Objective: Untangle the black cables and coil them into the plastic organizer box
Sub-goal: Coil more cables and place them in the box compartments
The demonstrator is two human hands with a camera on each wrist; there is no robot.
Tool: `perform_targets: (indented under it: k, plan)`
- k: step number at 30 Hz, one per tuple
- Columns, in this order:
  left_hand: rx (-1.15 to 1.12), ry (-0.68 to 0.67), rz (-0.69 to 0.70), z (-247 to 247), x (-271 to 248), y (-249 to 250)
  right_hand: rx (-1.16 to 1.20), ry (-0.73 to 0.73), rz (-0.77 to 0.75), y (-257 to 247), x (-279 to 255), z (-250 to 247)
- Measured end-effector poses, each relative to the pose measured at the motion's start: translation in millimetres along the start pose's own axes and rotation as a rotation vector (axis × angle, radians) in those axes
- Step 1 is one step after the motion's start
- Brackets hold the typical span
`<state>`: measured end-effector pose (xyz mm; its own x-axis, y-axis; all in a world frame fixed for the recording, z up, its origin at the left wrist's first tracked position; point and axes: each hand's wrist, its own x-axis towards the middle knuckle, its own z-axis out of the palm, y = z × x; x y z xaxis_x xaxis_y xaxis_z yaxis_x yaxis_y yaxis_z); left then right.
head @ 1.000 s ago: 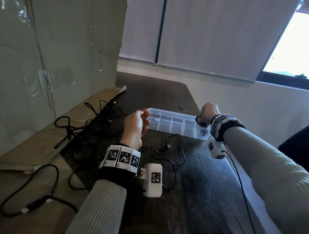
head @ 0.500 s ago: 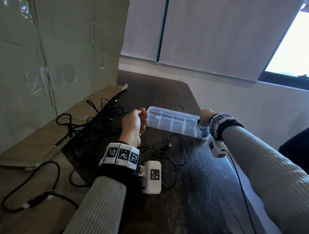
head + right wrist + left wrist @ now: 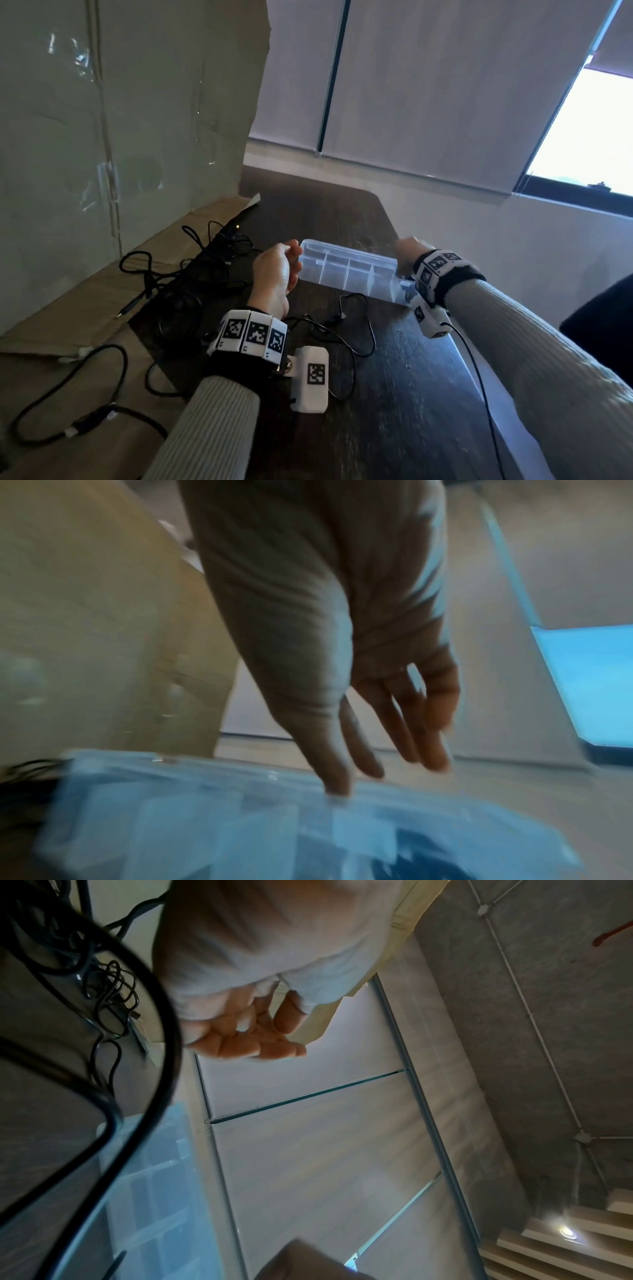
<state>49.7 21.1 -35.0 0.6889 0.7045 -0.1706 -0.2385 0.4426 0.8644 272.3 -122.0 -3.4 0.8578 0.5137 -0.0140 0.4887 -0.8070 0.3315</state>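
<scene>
A clear plastic organizer box (image 3: 346,270) with several compartments lies across the dark table (image 3: 394,411). My left hand (image 3: 282,265) hovers at its left end, fingers loosely curled and holding nothing; the left wrist view shows the curled fingers (image 3: 246,1042) bare. My right hand (image 3: 406,250) is over the box's right end with fingers straight (image 3: 407,723), one fingertip touching the box rim (image 3: 240,769). A dark coiled cable (image 3: 407,291) lies in the rightmost compartment. A tangle of black cables (image 3: 202,270) sits left of the box. One loose black cable (image 3: 359,329) lies in front of it.
Flattened cardboard (image 3: 68,308) covers the table's left side, with an upright cardboard sheet (image 3: 120,120) behind it. Another black cable (image 3: 85,414) loops on the cardboard at lower left. The table's right edge (image 3: 479,377) runs close under my right forearm.
My right hand, which held a black coiled cable above the box's right end, came down to the box and now has straight fingers; the cable lies in the end compartment. The left hand barely moved.
</scene>
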Motion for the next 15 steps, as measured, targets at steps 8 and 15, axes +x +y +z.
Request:
perform_targets:
  k: [8, 15]
  plan:
    - [0.001, 0.008, -0.011, -1.6, 6.5, -2.2, 0.105, -0.168, -0.731, -77.9, -73.5, 21.7]
    - [0.127, -0.084, 0.051, 3.6, 7.5, -8.0, 0.307, 0.103, -0.568, -59.1, -74.9, 7.7]
